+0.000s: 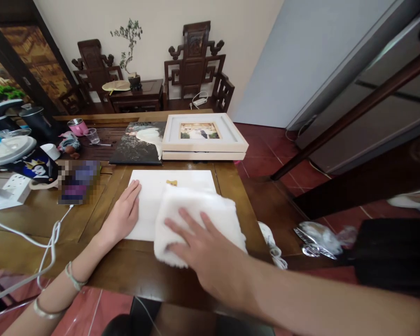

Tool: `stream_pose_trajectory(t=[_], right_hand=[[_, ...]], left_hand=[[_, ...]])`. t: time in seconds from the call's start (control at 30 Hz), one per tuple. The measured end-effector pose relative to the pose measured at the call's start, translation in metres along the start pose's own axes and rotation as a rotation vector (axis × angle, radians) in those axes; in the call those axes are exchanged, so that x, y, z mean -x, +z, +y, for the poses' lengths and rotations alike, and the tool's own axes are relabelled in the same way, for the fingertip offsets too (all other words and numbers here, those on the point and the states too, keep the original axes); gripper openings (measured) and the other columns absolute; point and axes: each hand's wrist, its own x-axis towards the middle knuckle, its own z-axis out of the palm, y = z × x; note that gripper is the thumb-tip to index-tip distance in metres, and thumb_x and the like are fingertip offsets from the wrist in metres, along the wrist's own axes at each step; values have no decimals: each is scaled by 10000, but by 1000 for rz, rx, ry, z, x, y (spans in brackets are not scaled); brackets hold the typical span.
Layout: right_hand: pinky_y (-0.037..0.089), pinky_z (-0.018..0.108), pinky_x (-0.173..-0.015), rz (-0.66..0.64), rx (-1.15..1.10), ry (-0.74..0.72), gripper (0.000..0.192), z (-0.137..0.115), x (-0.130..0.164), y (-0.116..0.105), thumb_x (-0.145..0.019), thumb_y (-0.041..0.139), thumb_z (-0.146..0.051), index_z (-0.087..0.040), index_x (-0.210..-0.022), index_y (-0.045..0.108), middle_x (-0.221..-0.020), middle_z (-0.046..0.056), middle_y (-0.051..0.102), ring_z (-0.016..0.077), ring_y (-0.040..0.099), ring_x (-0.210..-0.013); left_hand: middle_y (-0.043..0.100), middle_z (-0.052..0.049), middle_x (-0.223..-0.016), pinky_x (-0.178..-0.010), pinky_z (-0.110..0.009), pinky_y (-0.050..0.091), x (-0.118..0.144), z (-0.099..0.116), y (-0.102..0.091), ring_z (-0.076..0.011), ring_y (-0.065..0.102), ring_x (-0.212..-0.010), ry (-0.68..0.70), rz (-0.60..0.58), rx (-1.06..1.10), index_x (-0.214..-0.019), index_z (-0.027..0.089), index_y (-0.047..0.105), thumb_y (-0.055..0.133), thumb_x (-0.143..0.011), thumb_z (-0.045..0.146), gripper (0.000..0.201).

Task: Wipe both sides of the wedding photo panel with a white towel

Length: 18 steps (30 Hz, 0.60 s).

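A flat white panel point(145, 205) lies on the wooden table, with a small gold-coloured piece point(171, 182) near its far edge. My left hand point(126, 210) rests on the panel's left edge, fingers stretched out and flat. Over the right part of the panel is a white cloth point(217, 210), reaching past the panel's near and right edges. Pressed on top of this cloth is my right hand point(199, 252), its fingers spread. The cloth hides much of the panel's right side.
Behind the panel sit a pale framed photo point(205, 133) on a box-like stack and a dark picture panel point(135, 144). At left are a lidded cup point(28, 158), a blurred-out phone point(80, 182), a pink cup point(77, 127) and a white cable point(54, 238). The table's right edge runs close by.
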Motion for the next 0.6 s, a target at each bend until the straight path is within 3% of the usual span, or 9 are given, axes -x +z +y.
stream_pose_trajectory(t=[0.13,0.23,0.33,0.4,0.5,0.6], right_hand=[[255,683,-1065,145,123,84,682,38,-37,-10,-752,449,47,-178,-1396,462,-1581,111,208,426,116,-1424],[280,702,-1037,245,175,125,636,47,-57,-11,-776,421,50,-143,-1379,471,-1571,141,233,455,144,-1411],[259,762,-998,243,184,117,550,30,-62,-8,-818,509,-45,-134,-1362,501,-1559,181,246,528,140,-1380],[243,782,-991,238,171,30,482,11,-55,-2,-848,555,-128,-138,-1329,541,-1545,195,273,549,152,-1366],[246,775,-1002,270,106,-149,317,-17,-34,10,-950,447,-199,-177,-1201,640,-1521,165,341,513,208,-1370],[241,770,-1013,235,24,-245,342,-33,-12,15,-995,359,-242,-209,-1095,684,-1515,119,367,479,221,-1381]], left_hand=[[418,-193,-1479,-1172,-445,280,0,0,0,-251,351,-1405,6,7,1,-1359,45,480,312,-961,285,494],[422,-183,-1479,-1170,-460,281,0,0,0,-254,353,-1404,9,10,12,-1360,66,483,317,-960,283,484],[423,-179,-1480,-1170,-467,277,-1,0,-1,-255,350,-1405,11,-2,20,-1364,77,480,320,-959,279,480],[421,-171,-1483,-1170,-469,273,-1,0,-1,-253,348,-1406,4,-2,24,-1367,90,478,320,-959,281,477],[418,-167,-1486,-1168,-471,277,-1,-1,-2,-256,345,-1407,-13,-10,43,-1371,99,475,319,-959,292,481],[394,-170,-1501,-1164,-479,280,0,-2,-3,-263,328,-1415,0,-33,60,-1385,96,459,341,-946,292,496]])
